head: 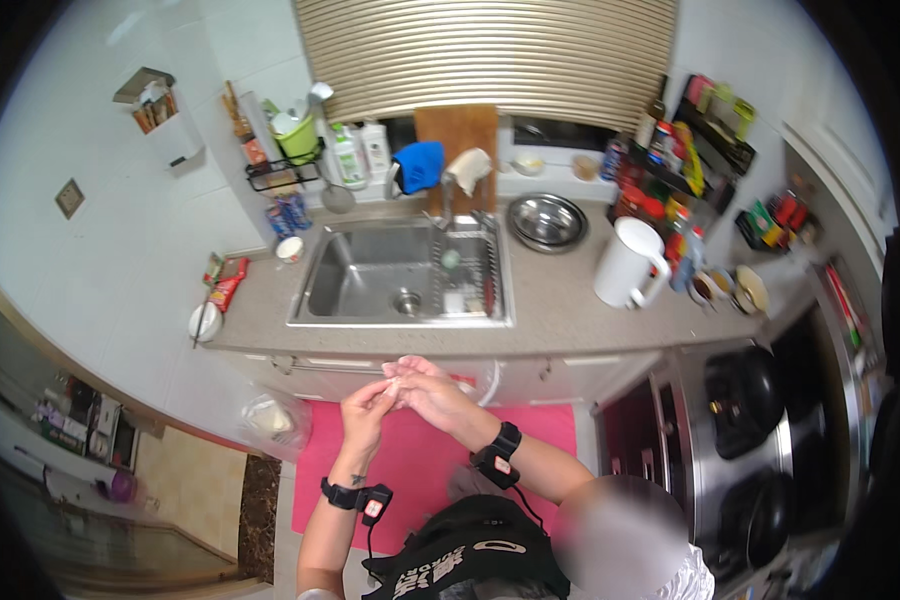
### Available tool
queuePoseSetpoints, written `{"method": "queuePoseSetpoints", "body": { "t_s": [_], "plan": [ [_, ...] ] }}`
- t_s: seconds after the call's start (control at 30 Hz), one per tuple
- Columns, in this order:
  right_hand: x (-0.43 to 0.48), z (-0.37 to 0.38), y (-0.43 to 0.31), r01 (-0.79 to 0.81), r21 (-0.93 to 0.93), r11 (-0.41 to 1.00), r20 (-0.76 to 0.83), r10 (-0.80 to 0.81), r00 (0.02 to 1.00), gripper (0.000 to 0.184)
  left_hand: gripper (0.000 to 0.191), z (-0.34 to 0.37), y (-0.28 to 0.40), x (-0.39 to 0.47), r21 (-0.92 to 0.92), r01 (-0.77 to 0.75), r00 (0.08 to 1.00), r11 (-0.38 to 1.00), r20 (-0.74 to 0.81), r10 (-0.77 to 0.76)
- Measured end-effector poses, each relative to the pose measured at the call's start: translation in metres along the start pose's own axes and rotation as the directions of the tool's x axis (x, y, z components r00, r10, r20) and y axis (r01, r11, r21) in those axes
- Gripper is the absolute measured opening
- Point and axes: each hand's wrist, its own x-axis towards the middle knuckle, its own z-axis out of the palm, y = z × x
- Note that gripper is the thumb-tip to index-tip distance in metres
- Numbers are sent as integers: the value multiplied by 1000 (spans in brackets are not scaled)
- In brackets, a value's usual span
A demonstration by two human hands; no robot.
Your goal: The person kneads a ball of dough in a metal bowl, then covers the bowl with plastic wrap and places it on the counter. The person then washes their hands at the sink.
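Note:
My left hand (366,412) and my right hand (431,394) meet in front of the cabinet doors, below the counter's front edge. The left fingers pinch at the fingers of the right hand, where a small pale bit (394,382) shows; what it is cannot be made out. The right hand's outer fingers are loosely curled. A black strap with a small device sits on each forearm. Beyond the hands lies a stainless steel sink (360,277) with a drying rack (461,277) in its right part. A blue cloth (420,166) and a beige cloth (470,169) hang behind it.
Metal bowls (547,221) and a white kettle (630,262) stand right of the sink. Further right is a stove with black pans (739,401). A white bowl (205,322) stands at the counter's left end. A plastic bag (271,420) hangs lower left, beside a pink mat (435,450).

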Motion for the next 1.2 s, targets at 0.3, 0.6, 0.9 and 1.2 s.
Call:
{"method": "queuePoseSetpoints", "body": {
  "t_s": [0.3,0.6,0.9,1.2],
  "plan": [
    [196,-81,-88,-70,-234,970,-296,-3,955,14,13,8,-29,204,223,137,963,965,-258,-77],
    [213,-209,-158,79,-824,561,-55,-219,974,47,88,7,-61,274,280,477,874,833,-250,-416],
    [-81,-201,-373,-332,-943,39,-77,-992,101,43,62,-82,-92,235,-53,518,816,854,-270,-512],
    [-146,-281,-502,-671,-690,271,-610,-717,338,23,46,-34,-78,226,-133,589,787,797,-130,-603]
  ]
}}
